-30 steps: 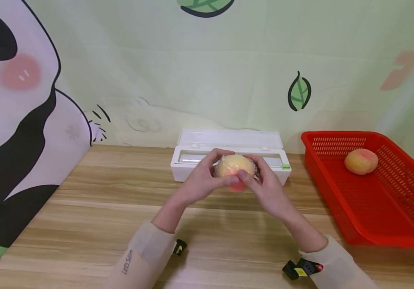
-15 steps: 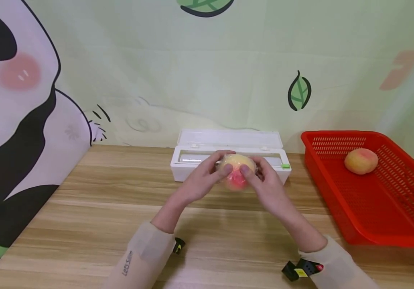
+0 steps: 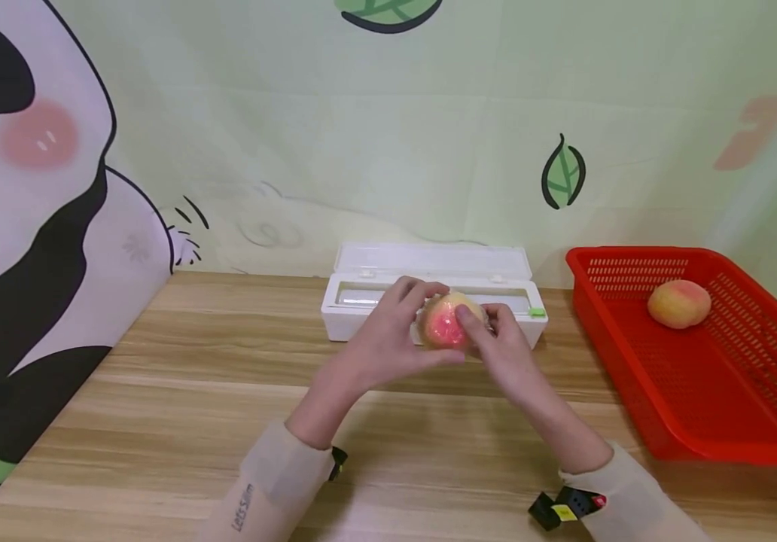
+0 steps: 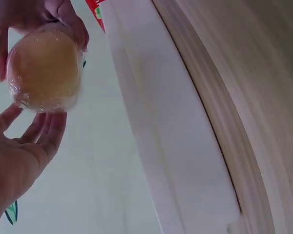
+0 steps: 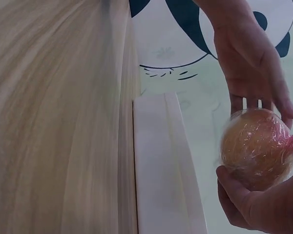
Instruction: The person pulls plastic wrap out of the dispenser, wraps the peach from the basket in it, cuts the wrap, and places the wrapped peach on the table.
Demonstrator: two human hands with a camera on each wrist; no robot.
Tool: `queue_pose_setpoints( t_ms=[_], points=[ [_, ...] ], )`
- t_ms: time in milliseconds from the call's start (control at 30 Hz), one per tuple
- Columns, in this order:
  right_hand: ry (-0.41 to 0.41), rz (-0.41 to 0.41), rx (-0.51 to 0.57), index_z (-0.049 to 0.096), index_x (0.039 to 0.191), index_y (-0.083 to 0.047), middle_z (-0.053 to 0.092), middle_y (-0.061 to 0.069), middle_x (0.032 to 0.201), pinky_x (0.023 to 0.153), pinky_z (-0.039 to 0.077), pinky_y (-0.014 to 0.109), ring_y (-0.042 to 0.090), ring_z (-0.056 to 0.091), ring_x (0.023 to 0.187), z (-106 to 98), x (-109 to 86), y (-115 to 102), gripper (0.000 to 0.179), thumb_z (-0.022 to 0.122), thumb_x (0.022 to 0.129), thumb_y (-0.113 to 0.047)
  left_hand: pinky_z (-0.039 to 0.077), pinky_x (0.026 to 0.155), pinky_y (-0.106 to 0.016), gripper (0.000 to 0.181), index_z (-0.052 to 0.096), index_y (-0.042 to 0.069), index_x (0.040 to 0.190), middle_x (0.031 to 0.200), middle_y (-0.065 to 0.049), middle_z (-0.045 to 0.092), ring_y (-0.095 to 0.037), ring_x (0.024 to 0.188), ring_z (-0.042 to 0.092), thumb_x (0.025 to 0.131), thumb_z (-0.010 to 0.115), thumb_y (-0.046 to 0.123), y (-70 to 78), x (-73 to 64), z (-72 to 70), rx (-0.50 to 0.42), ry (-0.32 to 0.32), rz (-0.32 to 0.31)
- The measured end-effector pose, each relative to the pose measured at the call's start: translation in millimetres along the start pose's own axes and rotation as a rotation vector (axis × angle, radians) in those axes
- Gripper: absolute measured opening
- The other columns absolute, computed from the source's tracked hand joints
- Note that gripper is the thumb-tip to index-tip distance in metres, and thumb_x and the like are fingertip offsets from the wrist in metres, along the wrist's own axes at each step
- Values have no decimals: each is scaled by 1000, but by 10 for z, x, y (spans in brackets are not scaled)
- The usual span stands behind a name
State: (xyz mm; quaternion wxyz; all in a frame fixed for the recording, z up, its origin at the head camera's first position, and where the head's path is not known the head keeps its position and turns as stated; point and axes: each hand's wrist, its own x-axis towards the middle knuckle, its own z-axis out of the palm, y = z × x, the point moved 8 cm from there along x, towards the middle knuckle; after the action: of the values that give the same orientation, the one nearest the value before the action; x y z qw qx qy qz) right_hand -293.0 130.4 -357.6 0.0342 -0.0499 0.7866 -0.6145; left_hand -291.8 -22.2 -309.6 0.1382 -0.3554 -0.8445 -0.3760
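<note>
A peach (image 3: 444, 327) wrapped in clear plastic film is held up in front of the white box. My right hand (image 3: 509, 360) grips it from the right, thumb pressed on its front. My left hand (image 3: 385, 342) is spread at its left side, thumb stretched out below and off the fruit. In the left wrist view the fingertips of that left hand (image 4: 19, 156) are at the edge of the wrapped peach (image 4: 46, 70). Film creases glisten on the peach (image 5: 256, 146) in the right wrist view, where the right hand (image 5: 268, 207) holds it from below.
A white cling film dispenser box (image 3: 348, 326) with its lid raised stands at the back of the wooden table (image 3: 226, 391). To the right is a red plastic basket (image 3: 622, 376) holding another peach (image 3: 678, 304). A printed cloth (image 3: 429, 150) hangs behind.
The peach has been turned, so its pink side faces forward and left. My left thumb has come off the fruit and the left fingers have spread, while the right hand keeps its grip.
</note>
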Motion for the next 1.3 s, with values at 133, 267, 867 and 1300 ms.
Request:
queue_pose_setpoints(
  t_ms=[133, 267, 867, 1300],
  points=[
    [18, 12, 6, 31, 141, 5, 46, 21, 135, 101, 50, 41, 30, 53, 119, -7, 3, 14, 77, 54, 102, -58, 52, 94, -33, 88, 50, 12, 145, 132, -6, 50, -20, 116, 52, 74, 94, 41, 43, -5, 67, 68, -5, -17],
    [30, 27, -24, 30, 137, 4, 44, 20, 132, 98, 49, 43, 29, 51, 116, -1, -4, 36, 78, 54, 100, -60, 52, 97, -33, 92, 48, 9, 147, 137, -10, 49, -23, 120, 53, 74, 94, 39, 82, 6, 134, 113, 1, -8],
    [-67, -82, -6, 36, 136, 4, 50, 24, 130, 99, 52, 50, 36, 59, 117, 134, -19, -24, 58, 44, 110, -47, 55, 92, -34, 82, 50, 1, 146, 130, -12, 59, -24, 110, 62, 77, 90, 17, -111, 6, -53, 89, 23, -104],
    [166, -292, -530, 65, 120, 4, 65, 17, 114, 87, 51, 46, 33, 60, 103, -128, 23, -116, 33, 61, 103, -24, 55, 91, -43, 73, 51, 4, 139, 125, -11, 60, -27, 107, 60, 78, 88, 18, -471, -100, -507, 88, 21, -290]
  ],
)
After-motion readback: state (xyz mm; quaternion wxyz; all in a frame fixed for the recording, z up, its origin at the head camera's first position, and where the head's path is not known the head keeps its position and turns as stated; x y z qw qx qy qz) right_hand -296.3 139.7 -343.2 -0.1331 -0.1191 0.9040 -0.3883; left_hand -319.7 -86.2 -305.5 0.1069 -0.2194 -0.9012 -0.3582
